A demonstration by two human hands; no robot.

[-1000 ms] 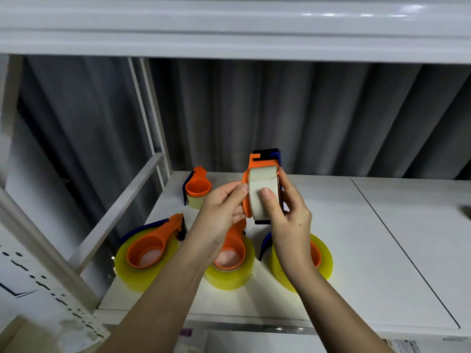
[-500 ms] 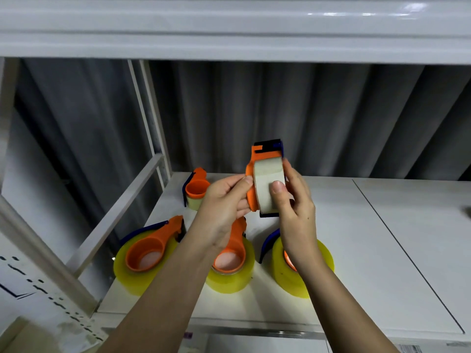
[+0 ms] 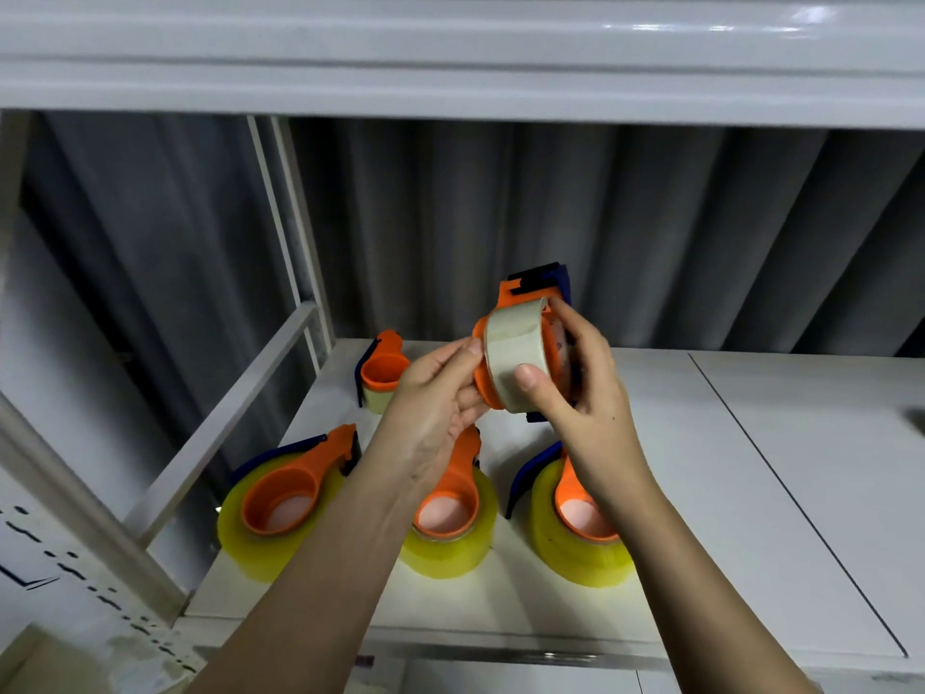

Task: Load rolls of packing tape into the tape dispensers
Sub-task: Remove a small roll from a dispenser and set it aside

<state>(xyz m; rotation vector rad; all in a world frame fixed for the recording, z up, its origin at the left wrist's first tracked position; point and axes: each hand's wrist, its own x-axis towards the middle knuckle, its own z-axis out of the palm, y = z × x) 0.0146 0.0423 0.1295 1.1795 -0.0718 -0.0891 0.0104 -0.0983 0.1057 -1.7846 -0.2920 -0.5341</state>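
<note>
— What can't we make out here?

— Much of the orange dispenser [image 3: 520, 298] we hold up above the shelf [image 3: 701, 468]: only its blue-and-orange head shows over the roll, and our right hand [image 3: 583, 393] covers the far side. Whether the pale tape roll [image 3: 515, 360] sits fully on the hub, we cannot tell.

— And our hands?

— Both grip. The left hand [image 3: 433, 410] pinches the orange flange with thumb and fingers curled; the right wraps the roll, thumb pressed on its face.

— How does the roll look?

— Milky, translucent, narrow beside its orange hub.

— Below our hands?

— Three loaded dispensers on yellow rolls: one [image 3: 280, 508] below-left of the left wrist, one [image 3: 450, 528] partly behind it, one [image 3: 575, 533] half hidden by the right forearm. A smaller one [image 3: 383, 375] lies just left of the left hand.
</note>
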